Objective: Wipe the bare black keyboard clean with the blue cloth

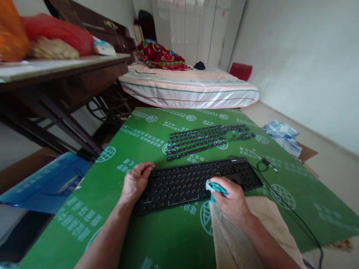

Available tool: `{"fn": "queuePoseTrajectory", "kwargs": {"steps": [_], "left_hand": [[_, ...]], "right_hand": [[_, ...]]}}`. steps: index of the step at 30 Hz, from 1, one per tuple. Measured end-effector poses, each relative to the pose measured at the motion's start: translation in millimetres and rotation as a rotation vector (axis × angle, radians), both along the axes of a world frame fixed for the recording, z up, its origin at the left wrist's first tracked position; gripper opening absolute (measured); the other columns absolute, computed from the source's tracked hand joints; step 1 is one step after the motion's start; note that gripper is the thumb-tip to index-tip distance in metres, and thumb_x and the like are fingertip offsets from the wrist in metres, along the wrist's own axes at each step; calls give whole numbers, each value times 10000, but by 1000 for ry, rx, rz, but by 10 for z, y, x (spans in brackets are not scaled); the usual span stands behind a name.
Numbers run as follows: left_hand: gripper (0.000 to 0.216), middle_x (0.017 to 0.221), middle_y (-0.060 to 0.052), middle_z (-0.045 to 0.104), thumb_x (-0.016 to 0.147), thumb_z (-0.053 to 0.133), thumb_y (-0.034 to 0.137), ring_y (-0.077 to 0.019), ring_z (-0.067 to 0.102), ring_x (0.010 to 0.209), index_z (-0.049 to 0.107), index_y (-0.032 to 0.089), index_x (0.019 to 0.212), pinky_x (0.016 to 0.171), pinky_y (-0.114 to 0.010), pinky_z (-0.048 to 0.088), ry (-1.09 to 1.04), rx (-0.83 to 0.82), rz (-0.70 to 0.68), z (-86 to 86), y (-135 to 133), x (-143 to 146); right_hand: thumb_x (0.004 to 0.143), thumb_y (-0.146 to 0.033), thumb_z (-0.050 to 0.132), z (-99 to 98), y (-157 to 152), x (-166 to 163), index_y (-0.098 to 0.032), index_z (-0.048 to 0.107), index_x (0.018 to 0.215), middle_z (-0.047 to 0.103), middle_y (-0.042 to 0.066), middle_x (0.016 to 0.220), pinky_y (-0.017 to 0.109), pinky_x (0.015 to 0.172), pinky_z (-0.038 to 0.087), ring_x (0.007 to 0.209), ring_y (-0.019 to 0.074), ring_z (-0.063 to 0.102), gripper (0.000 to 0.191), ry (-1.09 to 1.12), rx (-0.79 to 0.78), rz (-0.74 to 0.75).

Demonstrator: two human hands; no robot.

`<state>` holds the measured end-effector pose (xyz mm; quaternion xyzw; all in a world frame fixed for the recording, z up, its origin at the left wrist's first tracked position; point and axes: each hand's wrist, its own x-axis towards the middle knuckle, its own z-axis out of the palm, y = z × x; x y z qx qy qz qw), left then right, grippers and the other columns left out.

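Observation:
A black keyboard (pixel 193 181) with its keycaps taken off lies on a green printed board (pixel 157 231). My left hand (pixel 136 182) rests curled on the keyboard's left end, gripping its edge. My right hand (pixel 231 200) is closed around a small teal tool (pixel 215 188) with a pale tip, which touches the keyboard's lower middle. The removed black keycaps (pixel 207 139) are laid out in rows farther back on the board.
A beige towel (pixel 258 231) lies under my right forearm. The keyboard's black cable (pixel 283 203) runs off to the right. A dark wooden table (pixel 56 82) stands at left, a bed (pixel 190 87) behind, a blue box (pixel 45 183) at lower left.

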<state>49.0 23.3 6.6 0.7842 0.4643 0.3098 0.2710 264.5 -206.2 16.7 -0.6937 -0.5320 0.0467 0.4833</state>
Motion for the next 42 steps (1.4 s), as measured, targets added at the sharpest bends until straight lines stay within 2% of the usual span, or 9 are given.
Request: {"fn": "queuePoseTrajectory", "kwargs": {"steps": [6,11,23,33,42], "left_hand": [[263,901,-16,742,754,490,424,-192,678,880,648,248,870,853,-313,522,-9,-15,8,-10,-29,-33],[249,882,-4,744,755,493,420,-194,683,861,651,258,858,838,-310,532,3,-25,21,2,-41,-40],[320,869,-4,742,748,495,471,-183,685,842,667,232,873,818,-284,540,12,-31,23,-35,-20,-69],[307,869,8,741,761,515,475,-167,683,829,671,240,884,794,-253,540,8,2,21,-46,-27,-95],[286,843,-1,741,765,506,451,-177,686,815,670,233,849,813,-281,539,-7,-8,29,-15,-70,-63]], "right_hand": [[781,-202,554,-52,-132,275,-228,658,980,726,27,904,266,720,546,788,164,685,226,-26,-19,-118],[787,-234,579,-108,-189,384,-244,661,989,728,23,925,255,713,552,798,166,690,219,-58,-48,-182],[779,-197,558,-97,-116,393,-222,675,967,736,0,888,182,706,550,761,135,698,223,-126,-27,-174],[788,-230,559,-106,-210,415,-236,672,962,741,-11,889,152,707,547,756,130,707,208,-213,-24,-238],[801,-220,546,-91,-228,371,-241,646,1000,734,-17,911,144,730,536,772,115,703,223,-257,-50,-192]]}}
